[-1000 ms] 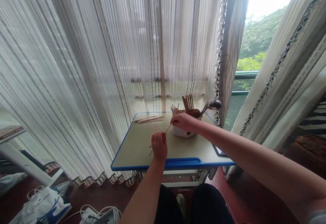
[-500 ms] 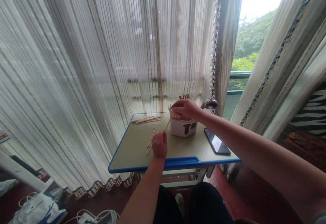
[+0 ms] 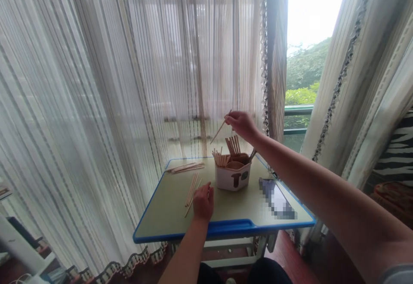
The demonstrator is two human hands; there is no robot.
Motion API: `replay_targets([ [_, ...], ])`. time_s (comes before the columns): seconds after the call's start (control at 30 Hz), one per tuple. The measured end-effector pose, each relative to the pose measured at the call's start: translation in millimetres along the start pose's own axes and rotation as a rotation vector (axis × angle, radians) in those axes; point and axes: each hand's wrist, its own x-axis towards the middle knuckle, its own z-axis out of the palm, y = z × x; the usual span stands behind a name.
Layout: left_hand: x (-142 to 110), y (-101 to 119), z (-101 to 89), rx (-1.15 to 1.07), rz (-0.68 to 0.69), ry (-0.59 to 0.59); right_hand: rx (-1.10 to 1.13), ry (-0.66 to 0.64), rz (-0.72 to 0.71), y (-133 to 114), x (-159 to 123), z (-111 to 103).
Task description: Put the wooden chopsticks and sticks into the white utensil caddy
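My right hand point(image 3: 241, 124) is raised above the utensil holder, its fingers closed on the upper end of a thin wooden chopstick point(image 3: 218, 131), which slants down to the left. Below it stands the white holder point(image 3: 230, 180) with a brown pattern; a bunch of chopsticks point(image 3: 221, 159) fills its left compartment, and flat-ended wooden utensils point(image 3: 233, 145) rise at the back. My left hand point(image 3: 203, 201) is low over the table in front of the holder, fingers loosely apart with nothing seen in them. Several loose chopsticks point(image 3: 192, 190) lie just left of it.
Another pile of chopsticks point(image 3: 186, 167) lies near the table's back left. A phone point(image 3: 278, 199), partly pixelated, lies on the right. The small table point(image 3: 161, 215) has a blue rim and stands against sheer curtains point(image 3: 145, 81).
My right hand has risen away from the holder with a chopstick in it. The stick that reached up from my left hand is gone from there, and that hand's fingers have loosened.
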Motion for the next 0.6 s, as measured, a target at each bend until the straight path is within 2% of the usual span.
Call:
replay_targets([
  [0.1, 0, 0, 0.3, -0.011, -0.009, 0.002, -0.169, -0.046, -0.008, 6, 4, 7],
  [0.27, 0, 3, -0.3, -0.034, -0.068, 0.013, -0.356, -0.279, -0.007, 20, -3, 33],
  [0.4, 1, 4, 0.2, -0.065, -0.116, 0.038, -0.429, -0.430, 0.076, 35, -9, 55],
  [0.6, 1, 6, 3.8, -0.017, -0.148, 0.059, -0.442, -0.454, 0.156, 51, -13, 78],
])
